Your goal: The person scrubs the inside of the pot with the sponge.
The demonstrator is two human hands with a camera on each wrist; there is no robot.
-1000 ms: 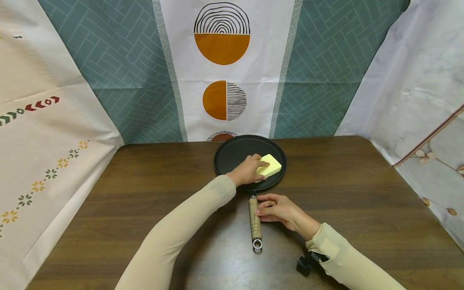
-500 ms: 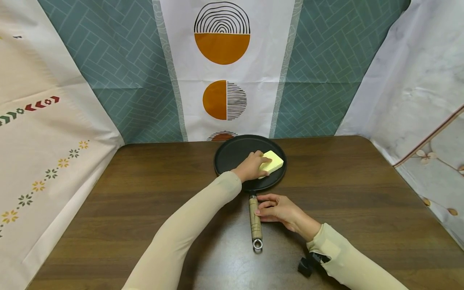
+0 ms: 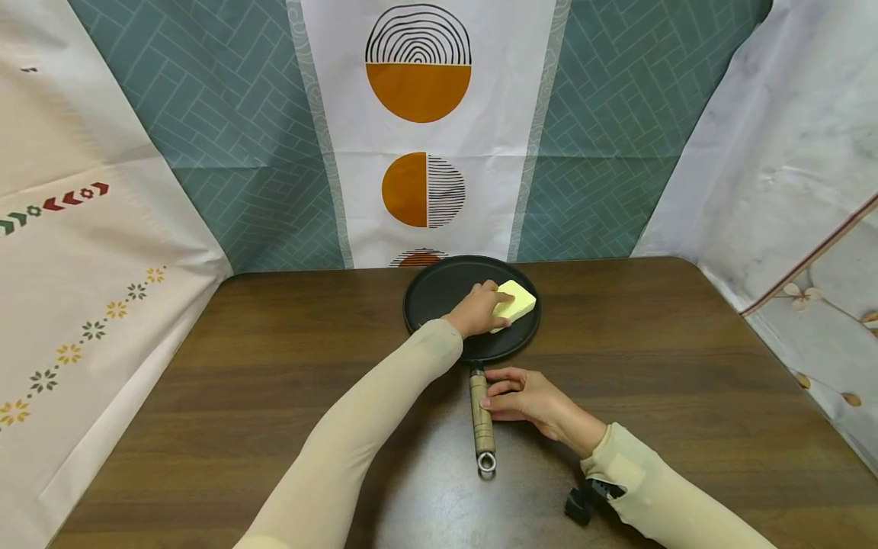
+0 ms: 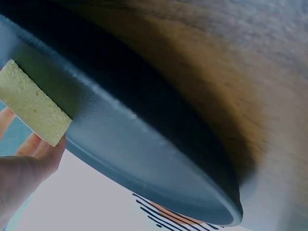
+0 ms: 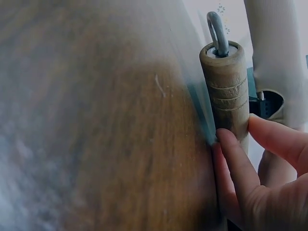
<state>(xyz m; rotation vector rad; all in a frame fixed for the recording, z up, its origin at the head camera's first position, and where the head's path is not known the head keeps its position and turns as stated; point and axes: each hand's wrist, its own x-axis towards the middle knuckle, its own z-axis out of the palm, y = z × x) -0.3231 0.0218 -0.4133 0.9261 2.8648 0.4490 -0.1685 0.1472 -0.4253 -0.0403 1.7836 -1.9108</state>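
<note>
A round, shallow black frying pan [image 3: 437, 293] lies flat at the back of the table, its wooden handle [image 3: 483, 433] pointing toward me. On the pan's right half, my left hand [image 3: 476, 310] grips a pale yellow sponge [image 3: 519, 300] between thumb and fingers. The left wrist view shows the sponge [image 4: 33, 103] with one face down against the pan's inner surface. My right hand [image 3: 533, 401] pinches the handle near its pan end. In the right wrist view, thumb and fingers sit on either side of the wooden handle [image 5: 226, 82], below its metal ring.
The brown wooden table [image 3: 288, 366] ends just behind the pan, at a patterned cloth backdrop [image 3: 261, 137]. Cloths also hang at the left and right. A black device [image 3: 583, 503] is strapped at my right wrist.
My left hand and the sponge have slid a little farther away and rightward across the pan. The right hand and the pan keep their places.
</note>
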